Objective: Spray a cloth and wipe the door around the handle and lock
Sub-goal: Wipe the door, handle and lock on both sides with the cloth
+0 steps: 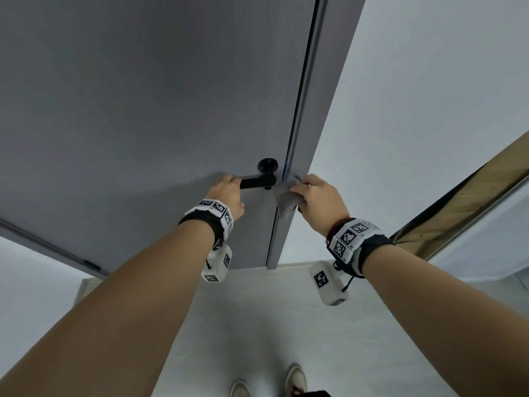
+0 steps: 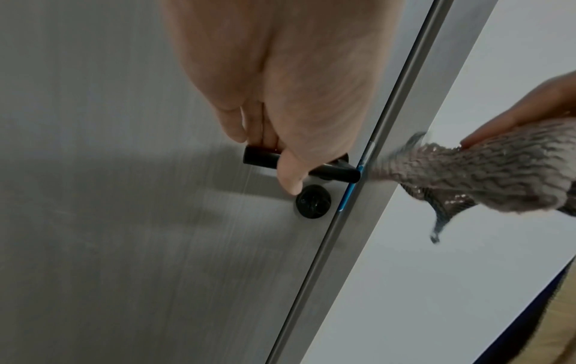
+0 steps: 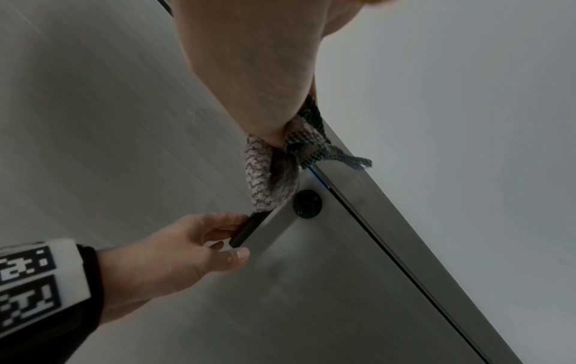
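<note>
A pale grey floor (image 1: 257,325) and white wall (image 1: 429,96) frame the grey door (image 1: 143,96) in front of us, its long edge meeting a grey frame strip (image 1: 312,110) on the right. Near that edge sits the black lever handle (image 1: 257,182), with a round black lock rosette (image 1: 268,164) just beside it on the door face. Our left hand (image 1: 227,196) curls its fingers over the free end of the lever, thumb below it, so the grasp is on the handle itself. Our right hand (image 1: 320,196) is clenched round a bunched grey knitted cloth (image 1: 283,199), which presses against the door edge right next to the lever's pivot end; a loose corner of the cloth hangs free in the left wrist view. Both wrists carry white bands printed with black square markers (image 1: 350,236). At the bottom edge of the head view we see the toes of two light shoes (image 1: 296,376) on the floor.
</note>
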